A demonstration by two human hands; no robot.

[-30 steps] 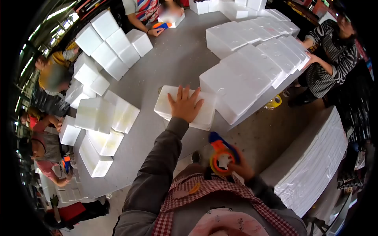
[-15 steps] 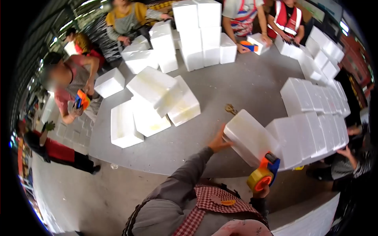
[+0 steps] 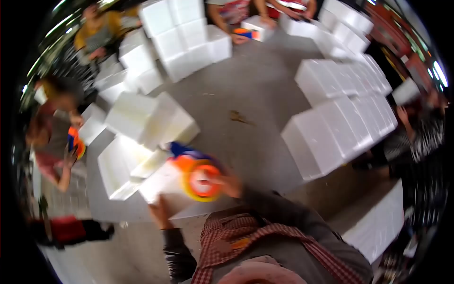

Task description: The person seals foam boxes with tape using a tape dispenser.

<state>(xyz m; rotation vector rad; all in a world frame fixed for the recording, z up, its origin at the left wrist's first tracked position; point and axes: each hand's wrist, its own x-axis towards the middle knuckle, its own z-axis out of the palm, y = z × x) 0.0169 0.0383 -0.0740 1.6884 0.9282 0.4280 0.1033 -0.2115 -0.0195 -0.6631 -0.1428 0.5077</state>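
Observation:
A white foam box (image 3: 165, 187) lies near the front edge of the table, close to the pile on the left. My left hand (image 3: 161, 213) is at its near end, fingers curled against it. My right hand (image 3: 230, 183) grips a tape dispenser (image 3: 204, 180) with a blue and orange body and a yellow roll. The dispenser is blurred by motion and covers part of the box, so I cannot tell whether it touches. Just behind is a pile of white foam boxes (image 3: 135, 116), one tilted on top of others.
Rows of white boxes (image 3: 326, 128) line the table's right side. Tall stacks (image 3: 177, 35) stand at the back. A small brown object (image 3: 241, 117) lies mid-table (image 3: 227, 90). Co-workers stand around; one at left holds another tape dispenser (image 3: 75, 142).
My hands have swung from the right side of the table to the left, with the tape dispenser. The box by the right-hand row is gone from there; one is now between my hands.

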